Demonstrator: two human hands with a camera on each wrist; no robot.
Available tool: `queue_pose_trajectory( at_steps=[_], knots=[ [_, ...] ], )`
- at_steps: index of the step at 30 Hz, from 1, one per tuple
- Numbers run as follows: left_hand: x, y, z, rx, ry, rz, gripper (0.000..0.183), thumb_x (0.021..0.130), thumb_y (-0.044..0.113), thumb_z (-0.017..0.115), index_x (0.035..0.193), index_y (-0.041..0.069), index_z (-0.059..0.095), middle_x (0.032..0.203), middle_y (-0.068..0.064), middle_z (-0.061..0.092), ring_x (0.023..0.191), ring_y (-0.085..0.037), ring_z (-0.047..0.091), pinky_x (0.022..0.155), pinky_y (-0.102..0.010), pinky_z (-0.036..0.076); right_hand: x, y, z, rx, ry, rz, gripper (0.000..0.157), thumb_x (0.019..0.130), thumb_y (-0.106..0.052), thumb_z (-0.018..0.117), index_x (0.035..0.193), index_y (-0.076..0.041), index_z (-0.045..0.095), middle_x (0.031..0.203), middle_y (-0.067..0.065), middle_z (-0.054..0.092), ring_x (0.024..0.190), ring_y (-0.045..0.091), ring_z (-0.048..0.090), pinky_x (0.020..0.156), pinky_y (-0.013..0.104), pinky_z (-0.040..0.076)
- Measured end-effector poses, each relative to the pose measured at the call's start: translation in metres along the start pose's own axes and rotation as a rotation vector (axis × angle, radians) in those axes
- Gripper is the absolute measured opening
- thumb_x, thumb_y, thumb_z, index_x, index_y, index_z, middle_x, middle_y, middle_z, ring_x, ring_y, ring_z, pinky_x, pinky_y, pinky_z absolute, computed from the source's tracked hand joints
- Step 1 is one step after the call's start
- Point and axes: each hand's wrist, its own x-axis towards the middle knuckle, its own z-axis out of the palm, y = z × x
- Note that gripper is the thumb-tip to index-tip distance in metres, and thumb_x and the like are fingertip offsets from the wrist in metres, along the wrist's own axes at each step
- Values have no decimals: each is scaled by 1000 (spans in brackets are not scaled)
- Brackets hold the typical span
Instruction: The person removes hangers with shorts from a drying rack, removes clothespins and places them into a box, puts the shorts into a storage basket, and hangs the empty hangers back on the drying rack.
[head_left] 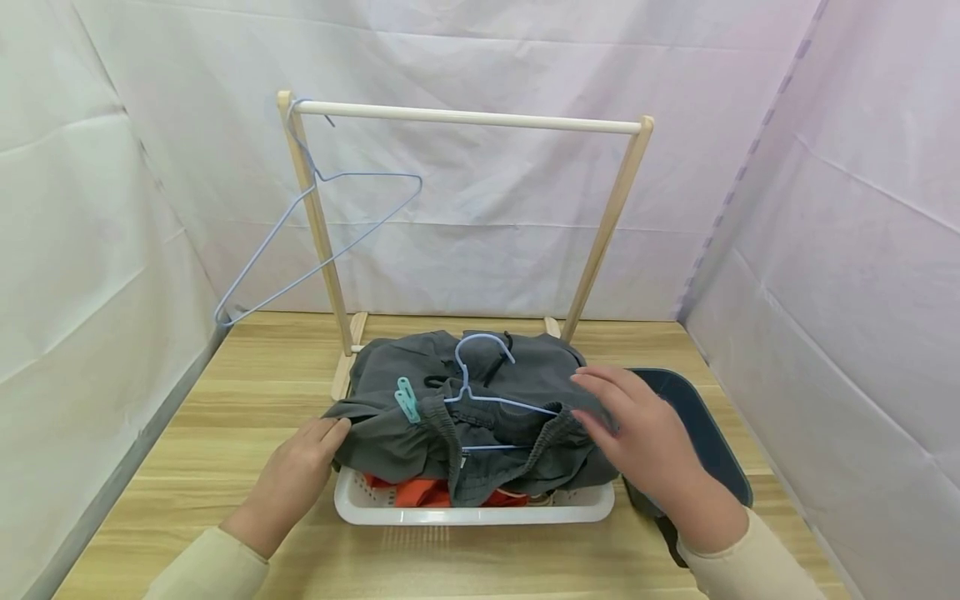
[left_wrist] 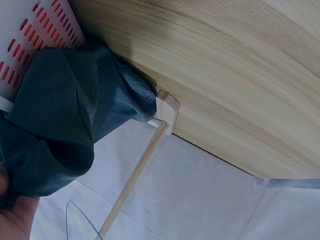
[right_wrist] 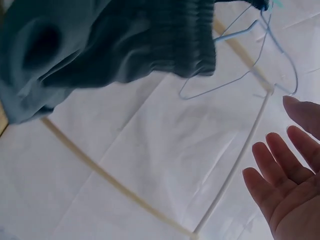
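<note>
A dark grey garment (head_left: pixel 397 442) with a ribbed elastic edge and dark cords lies heaped over a white basket (head_left: pixel 472 517). Inside its opening sits a light blue hanger (head_left: pixel 467 383), hook pointing up. Teal clothes pegs (head_left: pixel 407 400) are at the left of the ribbed edge. My left hand (head_left: pixel 296 467) pinches the garment's left side; in the left wrist view, fingertips (left_wrist: pixel 22 212) show at the cloth (left_wrist: pixel 60 115). Beside the garment's right side is my right hand (head_left: pixel 645 433). Its fingers (right_wrist: pixel 272 170) are spread and hold nothing in the right wrist view.
Behind the basket stands a wooden rack with a white rail (head_left: pixel 465 117); another blue hanger (head_left: pixel 367 173) hangs at its left end. Orange cloth (head_left: pixel 422 493) shows in the basket. A dark blue bin (head_left: pixel 712 442) stands to the right, partly behind my right hand. White curtains surround the table.
</note>
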Motion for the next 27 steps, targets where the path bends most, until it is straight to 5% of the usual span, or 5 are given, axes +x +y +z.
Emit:
queue_pose_trajectory(
  at_steps=[3,6,10,15,27],
  knots=[
    [0,0,0,2,-1,-2,55,50,-28,68,102,-10,64,91,-19,63,81,-33,63,67,-41,57,6,-8,5,55,19,-62,32,93,-28,65,114,-4,66,115,10,63,99,25,63,65,33,55],
    [0,0,0,7,1,-3,55,51,-28,68,102,-10,64,91,-19,63,81,-33,63,66,-41,57,11,-15,10,95,13,-88,43,101,-38,42,114,-5,66,116,9,63,98,23,64,66,31,55],
    [0,0,1,5,7,3,54,51,-28,68,101,-10,64,90,-18,62,80,-33,62,65,-41,57,17,-23,16,130,-13,-103,31,90,-24,69,116,-6,66,115,8,63,100,22,64,71,32,56],
    [-1,-1,2,2,10,8,54,50,-27,68,101,-9,64,89,-18,62,79,-32,62,63,-40,57,26,-34,23,147,-28,-131,54,66,-4,86,115,-6,66,113,7,64,98,20,64,72,31,57],
    [0,1,0,-1,21,4,54,50,-26,66,101,-9,64,89,-18,62,79,-32,62,62,-40,56,52,-57,34,158,-167,-160,46,74,-14,84,116,-6,66,115,7,64,107,19,62,82,28,56]
  ],
)
